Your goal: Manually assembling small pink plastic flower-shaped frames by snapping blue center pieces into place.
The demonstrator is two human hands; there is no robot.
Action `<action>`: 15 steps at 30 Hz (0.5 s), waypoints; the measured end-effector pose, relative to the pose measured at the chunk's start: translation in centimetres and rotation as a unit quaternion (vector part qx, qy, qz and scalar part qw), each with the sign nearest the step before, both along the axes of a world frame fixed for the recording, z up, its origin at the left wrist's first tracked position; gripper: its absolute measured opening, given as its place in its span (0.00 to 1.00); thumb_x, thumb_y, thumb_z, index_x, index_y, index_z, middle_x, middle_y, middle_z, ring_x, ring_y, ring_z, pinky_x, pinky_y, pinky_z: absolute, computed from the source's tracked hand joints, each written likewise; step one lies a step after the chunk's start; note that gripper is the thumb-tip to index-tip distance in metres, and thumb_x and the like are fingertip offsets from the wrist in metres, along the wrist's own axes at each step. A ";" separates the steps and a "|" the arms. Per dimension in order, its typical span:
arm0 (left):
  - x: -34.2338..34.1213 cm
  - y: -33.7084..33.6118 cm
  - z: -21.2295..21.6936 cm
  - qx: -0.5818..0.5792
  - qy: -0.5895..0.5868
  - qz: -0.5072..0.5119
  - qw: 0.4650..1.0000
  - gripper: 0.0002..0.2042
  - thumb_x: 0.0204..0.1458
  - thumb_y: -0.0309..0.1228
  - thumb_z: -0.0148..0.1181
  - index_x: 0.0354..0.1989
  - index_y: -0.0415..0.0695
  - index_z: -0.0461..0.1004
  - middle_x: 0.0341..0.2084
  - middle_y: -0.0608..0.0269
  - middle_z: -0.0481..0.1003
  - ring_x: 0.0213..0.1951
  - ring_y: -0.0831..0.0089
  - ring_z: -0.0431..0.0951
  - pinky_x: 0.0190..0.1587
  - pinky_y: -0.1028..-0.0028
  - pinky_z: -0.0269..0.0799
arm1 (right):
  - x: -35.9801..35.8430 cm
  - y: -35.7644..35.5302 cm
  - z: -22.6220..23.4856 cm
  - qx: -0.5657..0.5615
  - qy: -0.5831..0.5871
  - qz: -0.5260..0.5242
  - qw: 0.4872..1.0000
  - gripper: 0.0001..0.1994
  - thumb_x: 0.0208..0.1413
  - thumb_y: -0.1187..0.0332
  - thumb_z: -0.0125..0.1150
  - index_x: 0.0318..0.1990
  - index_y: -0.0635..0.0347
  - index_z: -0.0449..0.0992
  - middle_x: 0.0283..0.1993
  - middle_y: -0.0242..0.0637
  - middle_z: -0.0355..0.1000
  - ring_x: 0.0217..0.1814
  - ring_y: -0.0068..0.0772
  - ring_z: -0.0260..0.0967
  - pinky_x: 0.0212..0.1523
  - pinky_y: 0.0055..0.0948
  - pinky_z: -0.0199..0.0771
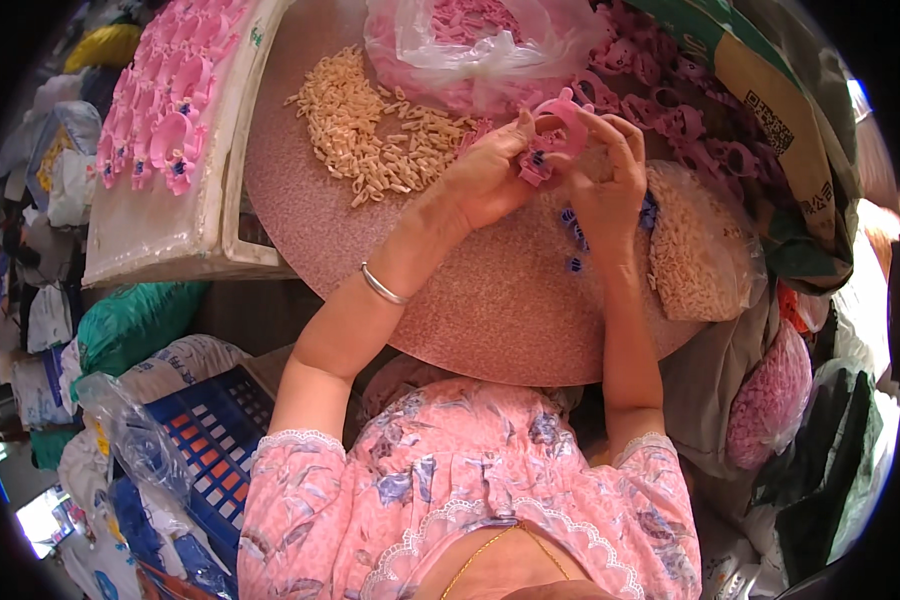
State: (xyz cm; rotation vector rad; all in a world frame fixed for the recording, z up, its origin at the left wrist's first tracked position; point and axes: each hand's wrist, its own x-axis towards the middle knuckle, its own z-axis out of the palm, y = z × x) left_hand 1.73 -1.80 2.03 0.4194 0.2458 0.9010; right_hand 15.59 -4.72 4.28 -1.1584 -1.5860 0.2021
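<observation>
Two hands meet over the far middle of a round pinkish desk point(490, 310), both closed on one pink plastic ring piece point(562, 128). The left hand point(488, 180) pinches its lower end, where a small dark blue part shows, with thumb and fingers curled tight against it. The right hand point(610, 175) grips the piece from the right side, fingertips bent over the top of the ring. The piece is held just above the desk surface, not resting on it. A silver bangle point(382, 286) sits on the left wrist.

Just left of the hands lies a loose heap of small beige plastic bits point(370, 130), spread across the far left part of the desk. At the right edge a clear bag of the same beige bits point(695, 250) lies on the desk, near the right forearm. A few small blue pieces point(573, 240) are scattered on the desk under the right hand. Beyond the hands sits a clear bag of pink parts point(480, 45), and to its right a loose pile of pink ring pieces point(680, 115) spills along the far right rim.

Left of the desk a white tray point(160, 210) carries rows of finished pink pieces point(170, 110). Near the left side, lower down, stands a blue crate point(215, 430) beside a green sack point(130, 320).
</observation>
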 end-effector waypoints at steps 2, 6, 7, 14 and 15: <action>-0.8 0.3 0.3 -0.014 0.015 0.019 1.000 0.18 0.65 0.39 0.36 0.57 0.42 0.62 0.45 0.57 0.71 0.44 0.67 0.73 0.44 0.69 0.75 | 0.9 0.3 0.0 0.019 0.008 -0.012 1.000 0.20 0.42 0.77 0.69 0.46 0.57 0.77 0.47 0.33 0.68 0.49 0.30 0.67 0.49 0.27 0.69; -2.9 1.4 1.2 -0.096 0.100 0.098 0.986 0.16 0.65 0.37 0.38 0.54 0.40 0.61 0.46 0.52 0.71 0.42 0.59 0.75 0.42 0.64 0.77 | 3.9 1.2 -0.7 -0.001 -0.067 -0.074 0.995 0.14 0.49 0.76 0.62 0.46 0.60 0.77 0.46 0.37 0.72 0.43 0.34 0.71 0.45 0.28 0.70; -3.3 2.2 0.0 -0.112 0.055 0.112 0.986 0.15 0.65 0.36 0.39 0.53 0.40 0.62 0.47 0.51 0.71 0.42 0.58 0.75 0.43 0.62 0.78 | 5.0 1.4 -1.5 -0.032 -0.172 -0.079 0.981 0.14 0.48 0.74 0.62 0.45 0.59 0.77 0.43 0.38 0.73 0.43 0.37 0.71 0.44 0.30 0.70; -3.6 2.5 -0.6 -0.122 0.052 0.111 0.985 0.16 0.63 0.39 0.42 0.53 0.41 0.62 0.48 0.52 0.70 0.44 0.58 0.74 0.45 0.60 0.77 | 3.8 1.7 -4.5 -0.068 -0.311 -0.084 0.944 0.13 0.47 0.69 0.60 0.43 0.52 0.79 0.40 0.36 0.75 0.48 0.41 0.67 0.50 0.47 0.58; -3.8 2.6 -0.9 -0.122 0.052 0.112 0.985 0.16 0.63 0.39 0.42 0.53 0.41 0.62 0.48 0.52 0.70 0.44 0.58 0.74 0.45 0.60 0.77 | 3.9 1.8 -4.5 -0.068 -0.311 -0.083 0.944 0.13 0.47 0.69 0.60 0.43 0.52 0.79 0.40 0.36 0.75 0.48 0.41 0.67 0.50 0.47 0.58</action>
